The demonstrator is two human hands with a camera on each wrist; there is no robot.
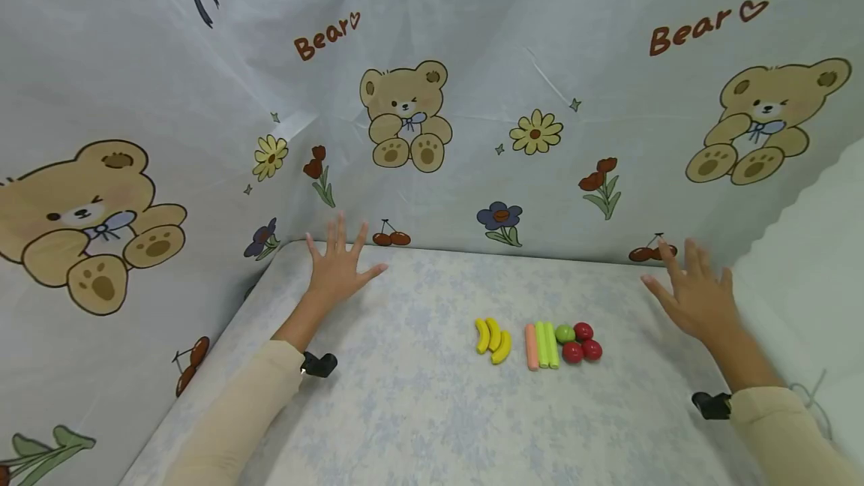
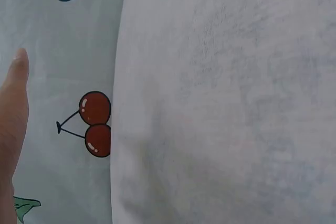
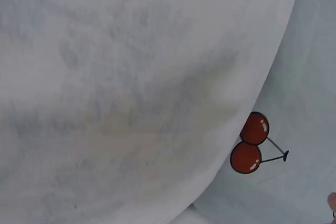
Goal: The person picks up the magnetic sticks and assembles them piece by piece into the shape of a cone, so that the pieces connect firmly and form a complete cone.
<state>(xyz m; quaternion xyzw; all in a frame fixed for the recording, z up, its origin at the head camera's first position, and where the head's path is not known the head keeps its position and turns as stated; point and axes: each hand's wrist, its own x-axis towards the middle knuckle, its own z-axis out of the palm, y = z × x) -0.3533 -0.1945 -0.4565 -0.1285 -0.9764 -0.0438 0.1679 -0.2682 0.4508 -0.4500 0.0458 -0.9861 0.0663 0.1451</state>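
My left hand (image 1: 336,270) is held over the back left of the table with its fingers spread, holding nothing. At the right my right hand (image 1: 702,298) also has its fingers spread and holds nothing. Between them, nearer the right hand, lie small toy bananas (image 1: 494,340), an orange stick (image 1: 532,346), two yellow-green sticks (image 1: 547,345), a green ball-shaped fruit (image 1: 565,334) and several red ones (image 1: 572,352). Neither hand touches them. In the left wrist view only one finger or thumb (image 2: 16,103) shows; a fingertip (image 3: 332,203) appears at the right wrist view's edge.
A pale, blue-mottled cloth covers the table (image 1: 405,411). Behind and to the left hangs a curtain (image 1: 472,43) printed with bears, flowers and cherries. White material (image 1: 810,283) stands at the right, with a thin cord (image 1: 813,396) near the right sleeve. Each wrist carries a black camera (image 1: 319,364).
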